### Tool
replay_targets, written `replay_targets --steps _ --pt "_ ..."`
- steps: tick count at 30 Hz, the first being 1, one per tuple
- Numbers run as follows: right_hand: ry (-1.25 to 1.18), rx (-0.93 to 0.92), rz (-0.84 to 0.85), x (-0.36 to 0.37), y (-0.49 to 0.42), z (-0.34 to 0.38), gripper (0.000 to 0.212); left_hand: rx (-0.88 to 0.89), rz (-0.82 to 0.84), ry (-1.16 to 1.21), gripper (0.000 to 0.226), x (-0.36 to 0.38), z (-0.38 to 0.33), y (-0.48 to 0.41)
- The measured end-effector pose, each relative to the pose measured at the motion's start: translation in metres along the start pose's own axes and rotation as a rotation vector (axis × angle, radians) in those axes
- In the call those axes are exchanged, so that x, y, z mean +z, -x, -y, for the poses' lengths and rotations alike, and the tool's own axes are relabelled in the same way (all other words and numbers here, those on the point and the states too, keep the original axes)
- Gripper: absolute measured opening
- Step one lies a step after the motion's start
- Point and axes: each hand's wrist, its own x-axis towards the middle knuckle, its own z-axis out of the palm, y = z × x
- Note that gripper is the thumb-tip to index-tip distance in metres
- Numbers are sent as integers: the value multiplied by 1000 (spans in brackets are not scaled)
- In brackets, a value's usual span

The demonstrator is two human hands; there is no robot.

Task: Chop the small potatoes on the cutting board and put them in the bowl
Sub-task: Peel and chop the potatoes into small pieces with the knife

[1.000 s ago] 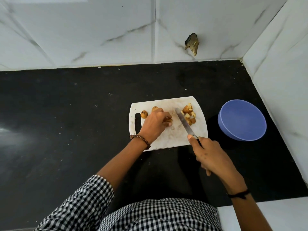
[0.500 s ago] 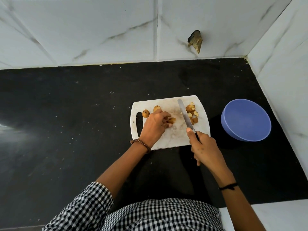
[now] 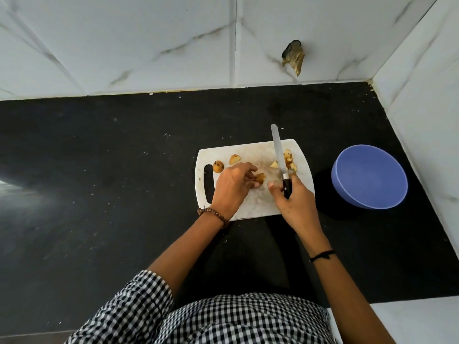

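The cutting board (image 3: 250, 148) lies on the black counter (image 3: 99, 182). The blue bowl (image 3: 370, 177) stands just beside the board's right edge, and nothing shows inside it. Stock on the board:
- one whole potato (image 3: 218, 166) next to the handle slot
- a second potato (image 3: 234, 159) near it
- the potato piece (image 3: 260, 178) in work near the centre
- the chopped pieces (image 3: 289, 161) heaped at the right

Handling: these potatoes look firm, light and rounded, so they are likely to roll under a blade. Cut faces will probably be damp and slippery. The best hold is from above with curled fingertips, flat face down, fingers set back from the cutting line.

Left hand (image 3: 233, 187): palm down, fingers curled, tips pinning the potato piece to the board.

Right hand (image 3: 295, 202): wrapped round the black handle of the knife (image 3: 278, 150). The blade points away from the person and runs alongside the heap, with its tip past the board's far edge. Whether the cutting edge touches the board cannot be told from here.
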Motion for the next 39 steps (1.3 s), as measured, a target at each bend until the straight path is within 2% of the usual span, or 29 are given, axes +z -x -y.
replay_targets --steps 4,9,13,19,23,28,36,39 --pt "-11 -49 -107 8 -8 3 21 -3 -11 11 30 -1 2 4" --pt "-19 -22 -198 20 -18 3 40 -19 -8 32 30 -4 3 5" --pt "-11 -4 -176 24 -22 3 51 -33 24 51 35 -4 2 2" --pt "4 -32 -109 18 -24 1 32 -12 52 34 35 -6 4 0" --pt "8 -55 -132 17 -20 -2 38 25 42 -20 30 -1 7 1" --pt "-60 -36 -194 19 -15 -3 37 -30 -17 -43 27 0 6 6" --pt "-60 -32 -169 22 -19 -2 37 -77 7 -42 24 -4 3 3" --pt "-106 -62 -144 18 -19 -1 45 -62 12 -43 25 -5 4 4"
